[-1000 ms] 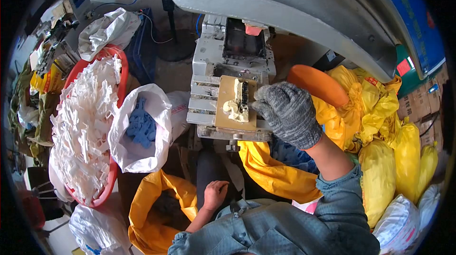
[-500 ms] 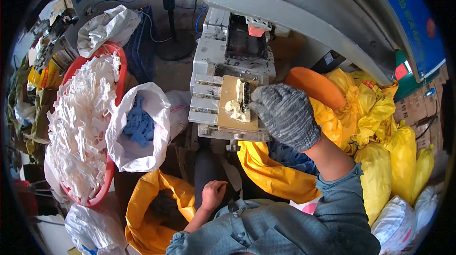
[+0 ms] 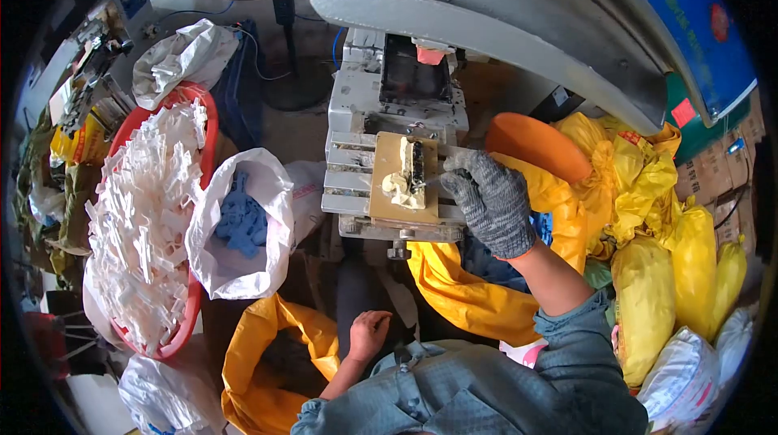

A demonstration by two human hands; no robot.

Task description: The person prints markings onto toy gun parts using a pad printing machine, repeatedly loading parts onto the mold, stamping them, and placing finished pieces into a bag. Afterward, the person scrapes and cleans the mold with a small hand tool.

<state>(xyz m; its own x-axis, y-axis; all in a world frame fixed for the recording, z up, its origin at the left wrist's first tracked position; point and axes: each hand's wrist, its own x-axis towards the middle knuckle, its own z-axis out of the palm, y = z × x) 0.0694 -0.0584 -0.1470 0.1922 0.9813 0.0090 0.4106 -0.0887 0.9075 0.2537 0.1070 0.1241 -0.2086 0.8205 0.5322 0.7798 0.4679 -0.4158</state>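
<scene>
My right hand [image 3: 490, 204], in a grey knitted glove, is just right of a tan block [image 3: 381, 196] on the machine bed. Its fingers are bent together in a pinch; what may be between them is too small to make out. On the block sits a cream-coloured moulded holder [image 3: 407, 184] with a dark strip along its right side. My bare left hand [image 3: 369, 333] rests near my thigh, fingers curled, with nothing visible in it. Above the bed, a pink pad [image 3: 430, 55] hangs over the machine's dark tray [image 3: 413, 83].
A red tub [image 3: 208, 103] heaped with white plastic pieces stands left, beside a white sack [image 3: 235, 273] holding blue pieces. Orange-yellow bags [image 3: 466, 285] lie below the machine, yellow bags [image 3: 644, 297] at right. A grey machine arm [image 3: 486, 18] overhangs the workspace; a fan [image 3: 279, 10] stands behind.
My right hand has drawn back slightly to the right and down from the holder, showing more of its dark strip. My left hand stays near my thigh. The camera view has shifted slightly.
</scene>
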